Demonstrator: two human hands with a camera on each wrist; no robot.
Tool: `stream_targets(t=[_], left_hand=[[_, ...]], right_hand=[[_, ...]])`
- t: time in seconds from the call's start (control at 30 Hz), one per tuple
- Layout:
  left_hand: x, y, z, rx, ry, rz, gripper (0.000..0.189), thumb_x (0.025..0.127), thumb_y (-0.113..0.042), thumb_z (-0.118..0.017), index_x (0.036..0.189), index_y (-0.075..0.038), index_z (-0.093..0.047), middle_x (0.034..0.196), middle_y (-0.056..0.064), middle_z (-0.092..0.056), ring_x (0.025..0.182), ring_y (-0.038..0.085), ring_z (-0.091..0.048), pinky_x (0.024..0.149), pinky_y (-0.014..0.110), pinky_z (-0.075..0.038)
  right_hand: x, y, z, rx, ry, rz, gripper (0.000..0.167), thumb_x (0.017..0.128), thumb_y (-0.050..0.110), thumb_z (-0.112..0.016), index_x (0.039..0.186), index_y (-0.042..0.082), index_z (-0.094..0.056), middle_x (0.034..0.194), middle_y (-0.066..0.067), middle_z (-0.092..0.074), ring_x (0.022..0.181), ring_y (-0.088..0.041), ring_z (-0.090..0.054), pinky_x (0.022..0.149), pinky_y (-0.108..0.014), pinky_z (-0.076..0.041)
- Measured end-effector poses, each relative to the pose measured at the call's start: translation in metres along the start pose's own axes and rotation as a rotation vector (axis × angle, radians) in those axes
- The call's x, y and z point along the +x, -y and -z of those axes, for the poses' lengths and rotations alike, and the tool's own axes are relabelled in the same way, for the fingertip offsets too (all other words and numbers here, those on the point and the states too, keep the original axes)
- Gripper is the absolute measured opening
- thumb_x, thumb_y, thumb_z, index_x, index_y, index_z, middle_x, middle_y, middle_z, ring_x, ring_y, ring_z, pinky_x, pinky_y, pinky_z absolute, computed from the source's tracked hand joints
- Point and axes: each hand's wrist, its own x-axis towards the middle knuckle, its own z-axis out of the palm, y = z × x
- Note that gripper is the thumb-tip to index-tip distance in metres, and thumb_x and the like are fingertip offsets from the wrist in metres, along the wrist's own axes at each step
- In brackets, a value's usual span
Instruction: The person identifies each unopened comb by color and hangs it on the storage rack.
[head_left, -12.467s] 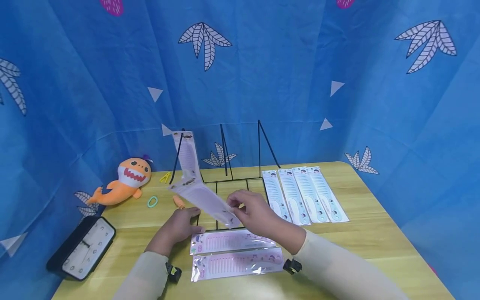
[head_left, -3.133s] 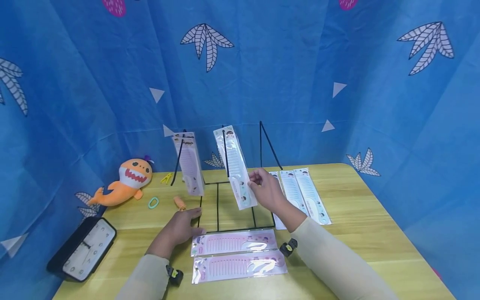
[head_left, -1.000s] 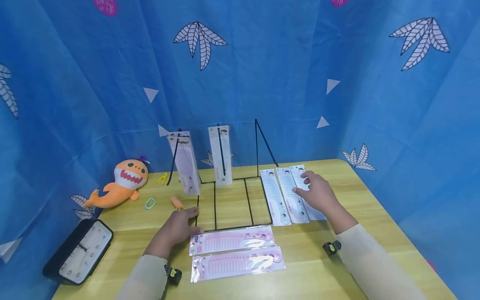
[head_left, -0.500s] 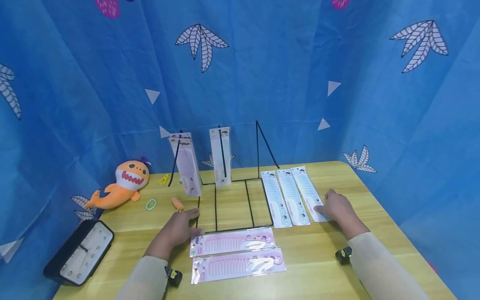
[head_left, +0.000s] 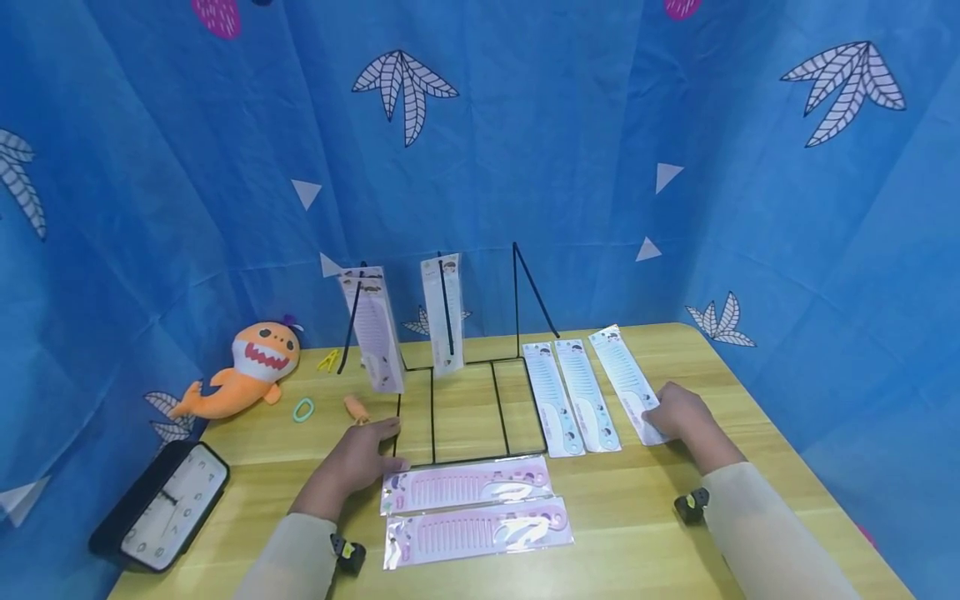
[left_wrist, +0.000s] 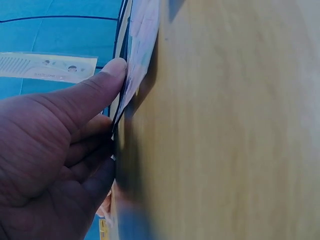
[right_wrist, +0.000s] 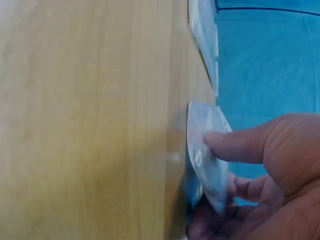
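My right hand (head_left: 686, 415) pinches the near end of a packaged blue comb (head_left: 624, 379). Seen from the right wrist, the thumb lies on the bag (right_wrist: 204, 127) with fingers curled at its far edge, the bag bent up off the table. A black wire rack (head_left: 500, 408) has its near left corner held by my left hand (head_left: 352, 467), thumb and curled fingers at the wire in the left wrist view. On its left hook hang packaged purple combs (head_left: 375, 333); a packaged blue comb (head_left: 444, 312) hangs on the middle hook. The right hook (head_left: 536, 292) is bare.
Two packaged blue combs (head_left: 553, 400) lie right of the rack. In front are two packaged pink combs (head_left: 480, 533). An orange shark plush (head_left: 251, 371), a clock (head_left: 176, 508), a yellow clip (head_left: 327, 360), a green ring (head_left: 303, 409) and a small orange item (head_left: 356, 408) sit left.
A blue comb was hung on the middle hook. The right hand then moved right to the outermost blue comb and has grasped its near end, turning it slightly. The left hand stays at the rack.
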Motion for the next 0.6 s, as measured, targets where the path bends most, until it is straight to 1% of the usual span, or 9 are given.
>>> stream_targets(t=[0.07,0.13,0.23,0.33,0.4,0.5,0.53,0.57,0.6], left_hand=[[0.001,0.000,0.000,-0.002,0.001,-0.002,0.072,0.094,-0.023,-0.087,0.157,-0.004,-0.057,0.171,0.013,-0.047,0.161,0.044,-0.037,0.132,0.063,-0.033],[0.001,-0.001,0.001,-0.003,0.001,-0.001,0.072,0.094,-0.023,-0.087,0.157,-0.004,-0.057,0.171,0.013,-0.047,0.161,0.043,-0.037,0.132,0.063,-0.033],[0.000,-0.001,0.001,-0.005,0.002,0.004,0.072,0.094,-0.023,-0.088,0.157,-0.004,-0.057,0.171,0.012,-0.047,0.162,0.043,-0.036,0.132,0.063,-0.033],[0.000,-0.001,0.001,0.000,0.001,0.002,0.072,0.094,-0.023,-0.088,0.157,-0.004,-0.058,0.171,0.012,-0.048,0.161,0.043,-0.037,0.132,0.063,-0.033],[0.001,0.000,0.000,0.004,0.001,0.003,0.072,0.094,-0.023,-0.088,0.157,-0.004,-0.058,0.171,0.012,-0.048,0.161,0.043,-0.037,0.132,0.063,-0.033],[0.001,0.001,0.000,0.002,0.001,0.004,0.072,0.094,-0.023,-0.088,0.157,-0.005,-0.058,0.171,0.012,-0.048,0.161,0.043,-0.037,0.131,0.063,-0.033],[0.001,0.001,0.000,0.000,0.002,0.005,0.072,0.093,-0.023,-0.088,0.157,-0.005,-0.058,0.171,0.011,-0.047,0.161,0.043,-0.037,0.131,0.063,-0.033],[0.001,0.001,-0.001,-0.002,0.002,0.007,0.072,0.093,-0.023,-0.088,0.157,-0.005,-0.058,0.171,0.011,-0.047,0.161,0.043,-0.037,0.131,0.063,-0.034],[0.001,0.001,-0.001,-0.002,0.003,0.009,0.072,0.093,-0.023,-0.088,0.157,-0.005,-0.058,0.171,0.011,-0.047,0.161,0.044,-0.037,0.131,0.063,-0.034]], right_hand=[[0.000,-0.001,0.001,0.024,-0.025,0.025,0.044,0.105,0.015,-0.065,0.134,-0.016,-0.055,0.118,-0.032,-0.066,0.096,-0.036,-0.064,0.078,-0.041,-0.057],[0.000,-0.003,0.001,0.052,-0.069,0.052,0.044,0.108,0.015,-0.059,0.140,-0.015,-0.053,0.123,-0.033,-0.066,0.097,-0.037,-0.064,0.078,-0.041,-0.056],[0.000,-0.007,0.001,0.104,-0.150,0.078,0.045,0.111,0.016,-0.049,0.143,-0.016,-0.052,0.127,-0.036,-0.066,0.100,-0.039,-0.065,0.081,-0.045,-0.056],[0.000,-0.009,0.002,0.176,-0.233,0.091,0.047,0.113,0.018,-0.041,0.143,-0.017,-0.054,0.133,-0.038,-0.064,0.109,-0.045,-0.065,0.089,-0.053,-0.057],[-0.001,-0.011,0.003,0.240,-0.268,0.093,0.049,0.115,0.020,-0.038,0.144,-0.016,-0.053,0.138,-0.039,-0.062,0.117,-0.049,-0.063,0.097,-0.059,-0.056],[-0.002,-0.013,0.007,0.380,-0.279,0.083,0.054,0.118,0.026,-0.032,0.151,-0.013,-0.050,0.150,-0.038,-0.056,0.131,-0.052,-0.057,0.111,-0.064,-0.050],[-0.002,-0.013,0.008,0.450,-0.272,0.072,0.056,0.119,0.029,-0.031,0.154,-0.011,-0.049,0.151,-0.036,-0.055,0.130,-0.048,-0.057,0.109,-0.058,-0.053],[-0.002,-0.013,0.010,0.542,-0.250,0.062,0.057,0.119,0.031,-0.030,0.157,-0.008,-0.047,0.153,-0.034,-0.053,0.127,-0.042,-0.059,0.106,-0.052,-0.056],[-0.003,-0.013,0.011,0.646,-0.223,0.061,0.058,0.120,0.033,-0.030,0.159,-0.006,-0.045,0.151,-0.030,-0.054,0.123,-0.035,-0.060,0.103,-0.045,-0.059]])
